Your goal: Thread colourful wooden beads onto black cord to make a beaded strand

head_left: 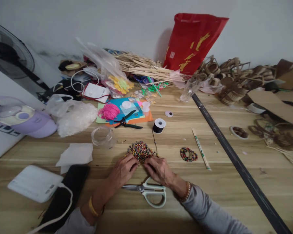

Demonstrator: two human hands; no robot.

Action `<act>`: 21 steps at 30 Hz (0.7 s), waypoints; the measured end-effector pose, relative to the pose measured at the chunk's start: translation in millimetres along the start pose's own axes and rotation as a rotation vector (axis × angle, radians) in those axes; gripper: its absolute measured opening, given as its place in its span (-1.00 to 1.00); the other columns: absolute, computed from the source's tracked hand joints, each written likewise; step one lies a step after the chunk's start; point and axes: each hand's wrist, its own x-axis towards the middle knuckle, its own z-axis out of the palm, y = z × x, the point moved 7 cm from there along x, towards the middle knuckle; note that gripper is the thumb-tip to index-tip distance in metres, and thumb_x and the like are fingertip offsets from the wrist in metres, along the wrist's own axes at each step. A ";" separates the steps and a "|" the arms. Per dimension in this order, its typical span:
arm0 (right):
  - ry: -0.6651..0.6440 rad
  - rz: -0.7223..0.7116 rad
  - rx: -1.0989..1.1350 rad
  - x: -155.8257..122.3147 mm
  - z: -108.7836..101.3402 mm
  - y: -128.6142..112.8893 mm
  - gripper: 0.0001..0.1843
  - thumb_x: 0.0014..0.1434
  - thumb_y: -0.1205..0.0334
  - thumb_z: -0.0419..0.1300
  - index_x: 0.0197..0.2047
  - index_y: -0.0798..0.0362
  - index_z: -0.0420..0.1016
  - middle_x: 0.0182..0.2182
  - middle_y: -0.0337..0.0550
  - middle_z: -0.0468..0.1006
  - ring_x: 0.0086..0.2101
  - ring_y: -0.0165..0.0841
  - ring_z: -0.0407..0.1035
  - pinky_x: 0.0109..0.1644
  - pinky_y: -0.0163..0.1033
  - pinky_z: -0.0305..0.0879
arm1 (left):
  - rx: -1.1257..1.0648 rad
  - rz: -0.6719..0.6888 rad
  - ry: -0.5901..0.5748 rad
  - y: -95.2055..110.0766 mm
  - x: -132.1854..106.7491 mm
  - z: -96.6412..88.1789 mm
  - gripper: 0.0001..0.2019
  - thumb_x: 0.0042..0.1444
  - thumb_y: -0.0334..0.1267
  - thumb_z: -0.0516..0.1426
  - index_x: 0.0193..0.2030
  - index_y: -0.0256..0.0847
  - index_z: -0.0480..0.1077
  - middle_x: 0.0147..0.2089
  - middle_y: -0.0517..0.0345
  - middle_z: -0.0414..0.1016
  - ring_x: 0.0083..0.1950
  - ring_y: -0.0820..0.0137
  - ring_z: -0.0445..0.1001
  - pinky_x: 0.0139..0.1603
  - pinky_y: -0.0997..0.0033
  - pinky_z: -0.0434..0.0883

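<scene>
While a heap of small round beads (140, 151) is flanked from both sides, the left hand (123, 170) and the right hand (161, 170) are held low over the worktop (183, 208), fingers curled in at the heap's near edge; whether anything is pinched cannot be told. Pale streaked wood is seen all around, backed by a plain wall (136, 22) well beyond the hands. Ahead of the right hand, a spool of black cord (158, 129) is stood on end, its loose line trailed toward the heap. Right of that hand, a multicoloured bead bracelet (185, 157) is coiled, followed by a slim patterned packet (199, 147). Scissors (144, 188) with smooth pale handles are laid flat just nearside of the hands. Farther right, the worktop is crossed by a flat dark strip (224, 137); the widest room for moving is offered between it and the grey right sleeve (207, 202). Beyond the left hand, room is narrowed by creased white paper (78, 153) and a clear round jar (103, 138).
</scene>
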 end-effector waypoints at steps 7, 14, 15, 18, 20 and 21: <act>0.073 0.165 0.223 1.9 -6.1 11.2 -0.87 0.24 0.31 0.02 -0.34 0.07 0.34 -0.50 -0.18 0.43 -0.49 -0.41 0.30 -0.40 -0.35 0.24 | -0.016 0.007 0.014 2.7 1.9 -4.1 -0.85 0.15 -0.44 0.05 -0.33 -0.21 0.43 -0.30 0.10 0.46 -0.26 0.36 0.44 -0.20 0.39 0.41; 0.115 0.238 0.306 4.3 -10.7 20.6 -0.84 0.22 0.26 0.07 -0.37 0.09 0.39 -0.47 -0.15 0.42 -0.43 -0.38 0.32 -0.36 -0.32 0.27 | 0.009 0.002 0.005 -0.1 2.0 -0.9 -0.86 0.15 -0.42 0.06 -0.34 -0.21 0.44 -0.30 0.11 0.45 -0.28 0.37 0.44 -0.23 0.40 0.39; 0.124 0.231 0.307 4.8 -11.7 21.4 -0.85 0.22 0.26 0.08 -0.37 0.09 0.39 -0.45 -0.14 0.43 -0.42 -0.37 0.33 -0.34 -0.31 0.28 | 0.007 -0.001 0.002 -0.7 1.8 -0.2 -0.86 0.14 -0.42 0.06 -0.34 -0.21 0.44 -0.31 0.11 0.45 -0.28 0.37 0.44 -0.24 0.40 0.39; 0.133 0.219 0.310 5.9 -13.4 22.9 -0.84 0.21 0.25 0.10 -0.38 0.09 0.41 -0.44 -0.12 0.46 -0.41 -0.36 0.35 -0.34 -0.30 0.30 | -0.014 -0.002 0.007 -2.0 1.3 0.5 -0.87 0.15 -0.42 0.06 -0.34 -0.22 0.44 -0.31 0.10 0.45 -0.28 0.36 0.43 -0.23 0.39 0.39; 0.126 0.222 0.317 6.1 -12.9 23.3 -0.83 0.21 0.23 0.10 -0.38 0.09 0.42 -0.45 -0.13 0.47 -0.42 -0.37 0.35 -0.35 -0.31 0.30 | -0.024 0.002 0.013 -2.3 1.0 0.7 -0.86 0.16 -0.42 0.06 -0.34 -0.22 0.44 -0.31 0.09 0.45 -0.27 0.36 0.43 -0.22 0.38 0.39; 0.125 0.225 0.321 6.0 -12.6 23.3 -0.82 0.22 0.23 0.10 -0.38 0.09 0.43 -0.45 -0.13 0.48 -0.43 -0.38 0.36 -0.35 -0.31 0.30 | -0.025 0.004 0.014 -2.5 0.8 0.9 -0.86 0.16 -0.42 0.05 -0.33 -0.22 0.44 -0.30 0.09 0.45 -0.27 0.36 0.43 -0.22 0.38 0.39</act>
